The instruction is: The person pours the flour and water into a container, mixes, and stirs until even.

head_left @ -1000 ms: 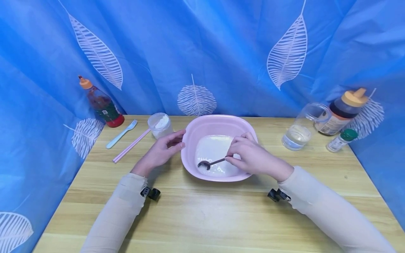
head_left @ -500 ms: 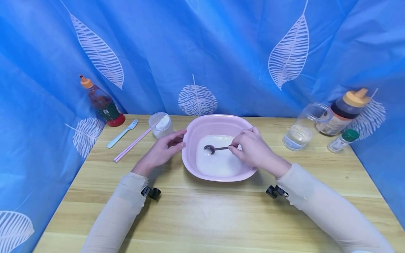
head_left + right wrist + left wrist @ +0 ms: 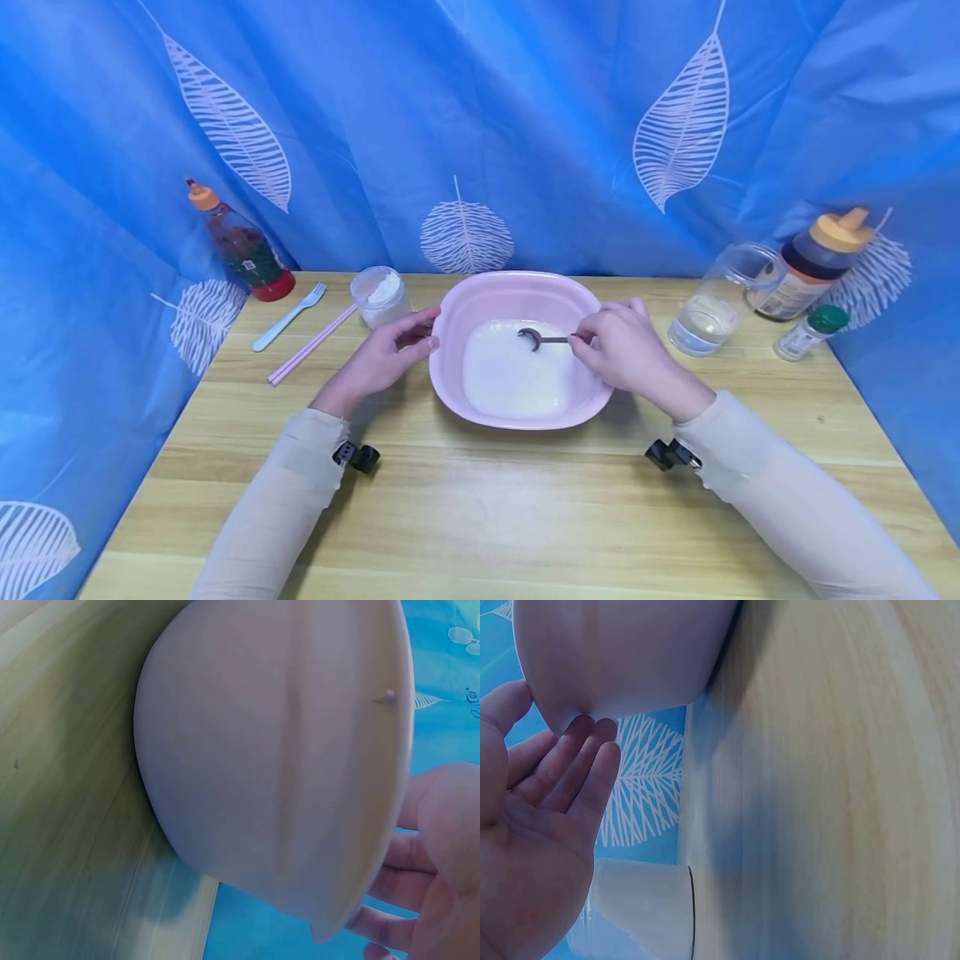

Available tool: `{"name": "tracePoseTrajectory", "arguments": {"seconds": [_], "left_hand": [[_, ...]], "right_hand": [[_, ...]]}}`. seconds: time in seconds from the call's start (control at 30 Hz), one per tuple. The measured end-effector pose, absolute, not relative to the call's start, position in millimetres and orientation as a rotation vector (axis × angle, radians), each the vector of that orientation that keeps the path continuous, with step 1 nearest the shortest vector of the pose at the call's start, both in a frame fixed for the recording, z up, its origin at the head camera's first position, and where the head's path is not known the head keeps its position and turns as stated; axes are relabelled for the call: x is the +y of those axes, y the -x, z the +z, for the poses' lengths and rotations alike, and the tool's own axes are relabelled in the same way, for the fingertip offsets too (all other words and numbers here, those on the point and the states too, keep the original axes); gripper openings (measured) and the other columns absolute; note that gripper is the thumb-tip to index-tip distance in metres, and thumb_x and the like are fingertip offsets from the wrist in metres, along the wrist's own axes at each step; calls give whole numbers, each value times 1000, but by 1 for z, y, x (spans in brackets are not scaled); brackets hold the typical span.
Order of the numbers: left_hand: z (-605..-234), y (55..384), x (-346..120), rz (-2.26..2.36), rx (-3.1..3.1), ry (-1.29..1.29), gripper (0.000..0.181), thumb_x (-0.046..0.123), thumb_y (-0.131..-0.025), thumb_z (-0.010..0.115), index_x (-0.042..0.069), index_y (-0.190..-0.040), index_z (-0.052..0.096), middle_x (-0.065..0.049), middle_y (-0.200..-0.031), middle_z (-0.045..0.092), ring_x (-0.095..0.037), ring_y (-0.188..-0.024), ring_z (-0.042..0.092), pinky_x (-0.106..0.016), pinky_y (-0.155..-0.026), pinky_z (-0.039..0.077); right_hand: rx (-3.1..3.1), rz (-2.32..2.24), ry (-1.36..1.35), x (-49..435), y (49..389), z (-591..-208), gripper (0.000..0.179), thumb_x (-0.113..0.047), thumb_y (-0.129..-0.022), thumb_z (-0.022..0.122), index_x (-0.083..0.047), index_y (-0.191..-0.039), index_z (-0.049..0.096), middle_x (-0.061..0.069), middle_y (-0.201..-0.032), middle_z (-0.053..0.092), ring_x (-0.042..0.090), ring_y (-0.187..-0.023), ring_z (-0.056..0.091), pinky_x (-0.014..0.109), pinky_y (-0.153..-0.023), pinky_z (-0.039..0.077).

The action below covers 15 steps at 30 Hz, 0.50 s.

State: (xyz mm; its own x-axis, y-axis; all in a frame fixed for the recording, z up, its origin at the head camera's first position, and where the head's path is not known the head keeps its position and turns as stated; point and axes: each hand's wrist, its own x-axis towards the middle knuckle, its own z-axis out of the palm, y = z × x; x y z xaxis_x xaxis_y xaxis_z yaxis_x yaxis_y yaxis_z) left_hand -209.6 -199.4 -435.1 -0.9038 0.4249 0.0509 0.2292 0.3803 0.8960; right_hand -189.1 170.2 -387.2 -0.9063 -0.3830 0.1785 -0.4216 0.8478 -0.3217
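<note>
A pink basin (image 3: 517, 425) holds a milky white liquid (image 3: 510, 379) at the middle of the table. My right hand (image 3: 626, 346) reaches over its right rim and pinches the handle end of a small dark spoon (image 3: 553, 339). The spoon's bowl lies at the liquid; how deep it dips I cannot tell. In the right wrist view the basin's wall hides the spoon. My left hand (image 3: 547, 817) touches the basin's left rim with its thumb and fingertips, fingers nearly straight and palm away from the wall. A jar of white powder (image 3: 381, 298) stands just behind that hand.
Left on the table are pink chopsticks (image 3: 311, 346), a light blue fork (image 3: 288, 318) and a red sauce bottle (image 3: 247, 250). To the right stand a clear cup of liquid (image 3: 703, 321), a dark sauce bottle (image 3: 810, 267) and a green-capped shaker (image 3: 810, 333). A blue curtain (image 3: 540, 150) hangs behind.
The right hand has moved the spoon from the basin's near left part toward its far right side. The white clumps seen earlier in the liquid no longer show. The left hand stays put.
</note>
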Motion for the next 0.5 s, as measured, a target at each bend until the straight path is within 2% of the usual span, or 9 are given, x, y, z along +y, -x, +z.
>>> {"name": "tracePoseTrajectory", "arguments": {"seconds": [0.2,0.37,0.5], "left_hand": [[-437,211,-200,1539,2454,-587,57,18,-109,65,2,-161,48,-21,-146,66,-37,-133,64,-55,-122,48],[-438,211,-200,1539,2457,-577,57,19,-109,66,4,-161,49,-19,-146,67,-35,-133,65,-53,-121,49],[-438,211,-200,1545,2456,-612,56,16,-109,65,1,-160,49,-21,-145,67,-36,-133,65,-54,-121,49]], "right_hand": [[-2871,531,-679,160,196,-392,16,-19,-96,75,-9,-84,82,0,-76,77,29,-90,64,51,-95,35],[-2851,507,-743,146,204,-395,17,-19,-97,75,-12,-83,81,-1,-78,77,28,-88,63,52,-97,36],[-2854,500,-811,137,207,-395,16,-19,-97,75,-13,-84,82,-1,-83,79,28,-92,64,52,-98,36]]}}
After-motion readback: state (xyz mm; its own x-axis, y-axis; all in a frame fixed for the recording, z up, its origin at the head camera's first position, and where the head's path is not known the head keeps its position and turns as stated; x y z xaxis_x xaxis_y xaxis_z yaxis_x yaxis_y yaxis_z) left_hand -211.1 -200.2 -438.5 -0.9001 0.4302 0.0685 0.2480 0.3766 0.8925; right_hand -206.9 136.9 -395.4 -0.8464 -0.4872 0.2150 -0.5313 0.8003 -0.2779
